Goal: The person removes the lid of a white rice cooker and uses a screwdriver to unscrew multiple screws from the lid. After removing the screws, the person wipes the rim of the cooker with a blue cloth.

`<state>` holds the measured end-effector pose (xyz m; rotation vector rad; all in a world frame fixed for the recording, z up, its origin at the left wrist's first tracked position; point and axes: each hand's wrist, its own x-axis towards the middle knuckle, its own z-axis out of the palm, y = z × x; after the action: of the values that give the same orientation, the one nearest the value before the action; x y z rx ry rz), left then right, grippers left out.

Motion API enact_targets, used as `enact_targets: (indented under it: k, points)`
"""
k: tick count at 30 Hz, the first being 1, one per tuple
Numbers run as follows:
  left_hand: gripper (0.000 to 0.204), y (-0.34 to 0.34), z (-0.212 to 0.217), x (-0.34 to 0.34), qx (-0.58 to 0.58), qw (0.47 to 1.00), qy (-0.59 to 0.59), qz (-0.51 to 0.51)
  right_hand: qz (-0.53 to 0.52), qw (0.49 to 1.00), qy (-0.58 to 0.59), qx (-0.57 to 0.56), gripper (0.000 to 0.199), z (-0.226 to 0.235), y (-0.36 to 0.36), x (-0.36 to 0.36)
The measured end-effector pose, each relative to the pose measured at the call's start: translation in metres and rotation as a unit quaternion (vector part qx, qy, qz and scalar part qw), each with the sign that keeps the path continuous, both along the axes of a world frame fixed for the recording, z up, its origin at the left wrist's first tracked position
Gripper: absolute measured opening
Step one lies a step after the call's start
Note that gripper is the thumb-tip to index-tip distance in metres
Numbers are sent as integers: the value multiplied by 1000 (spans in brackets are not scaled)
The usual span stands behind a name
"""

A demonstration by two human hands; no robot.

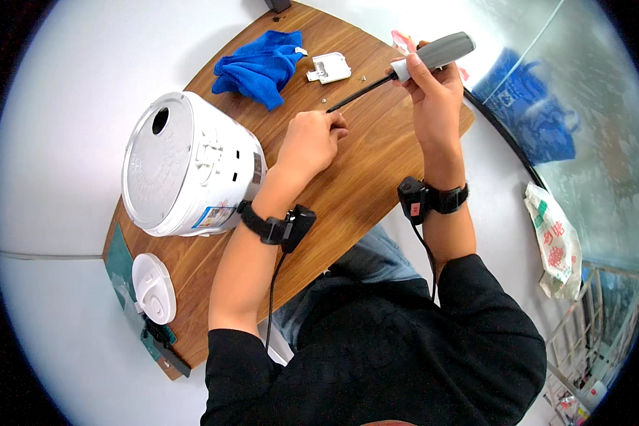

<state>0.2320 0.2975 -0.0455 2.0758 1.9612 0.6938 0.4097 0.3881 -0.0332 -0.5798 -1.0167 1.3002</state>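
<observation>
My right hand (433,89) grips a screwdriver (444,50) with a thick grey handle and a long dark shaft. The shaft slants down to the left, and its tip meets the fingers of my left hand (309,145). Those fingers are curled closed at the tip; whatever they pinch, if anything, is hidden. Left of my left forearm, a white rice cooker (227,167) lies on its side, its round base turned leftward. Beyond the hands is a small white plastic cover (329,67), with tiny screws (324,100) loose on the wood nearby.
A blue cloth (259,67) is bunched on the wooden table (362,156) at the far side. At the near left lie a round white lid-like part (153,287), a green mat (118,248) and a black strip-shaped object (167,348). Plastic bags (554,241) are off to the right.
</observation>
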Motion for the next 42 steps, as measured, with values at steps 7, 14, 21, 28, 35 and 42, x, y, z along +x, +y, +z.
enact_targets:
  k: [7,14,21,28,35,42]
  points:
    - [12,21,-18,4,16,999,15,-23,13,999,18,-31,32,-12,10,4]
    - [15,34,-26,8,18,997,76,-22,33,998,38,-44,41,-19,18,3]
    - [15,30,-27,10,14,998,63,-3,24,999,29,-36,32,-14,18,6]
    - [32,-38,44,8,-46,996,-76,15,57,997,56,-19,41,-6,15,3]
    - [34,-163,122,-27,23,992,-86,-89,96,995,2,36,34,9,-7,-16]
    - [55,-251,140,-113,212,966,43,143,188,977,-14,104,38,56,-56,-69]
